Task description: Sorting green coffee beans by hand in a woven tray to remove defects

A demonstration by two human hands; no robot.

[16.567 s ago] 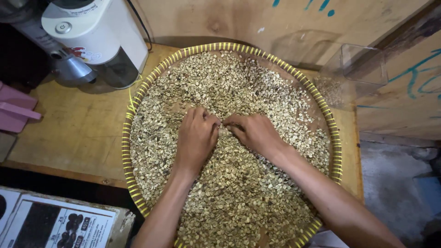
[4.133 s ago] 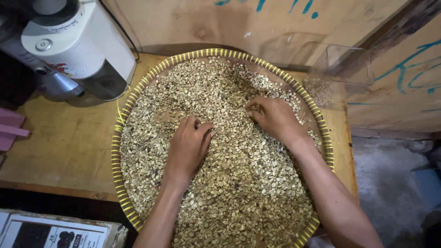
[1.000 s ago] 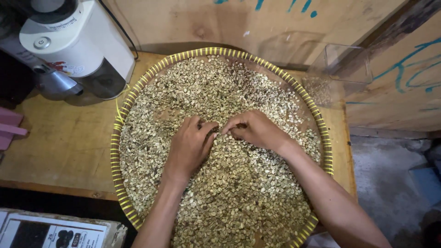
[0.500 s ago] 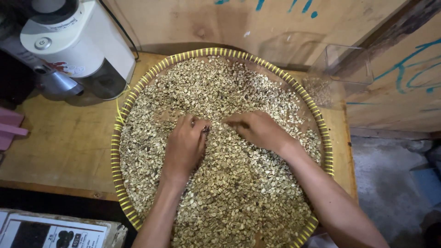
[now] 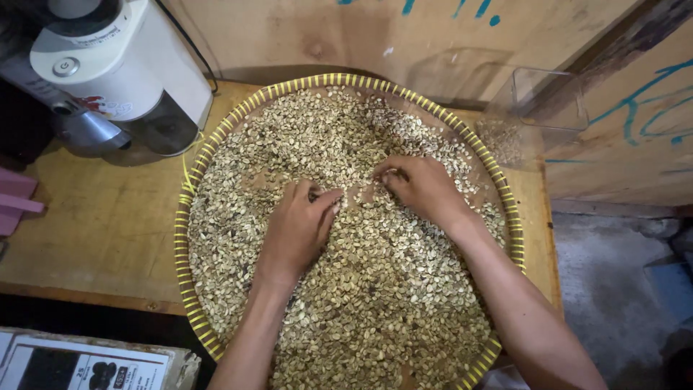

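A round woven tray with a yellow rim [image 5: 189, 238] lies on a wooden table and is filled with pale green unroasted coffee beans [image 5: 375, 310]. My left hand [image 5: 299, 224] rests palm down on the beans near the tray's middle, fingers curled into them. To its right, my right hand [image 5: 422, 188] is also on the beans, its fingertips pinched together on a few beans. A small gap of bare tray shows between the two hands.
A white and black grinder machine [image 5: 119, 72] stands at the table's back left. A clear plastic container [image 5: 538, 115] with some beans stands at the back right against the plywood wall. Pink objects [image 5: 14, 202] sit at the left edge; a printed box [image 5: 86, 368] lies below.
My right hand has drawn away to the right and slightly up from the left hand, opening a gap in the beans. The left hand stays almost in place.
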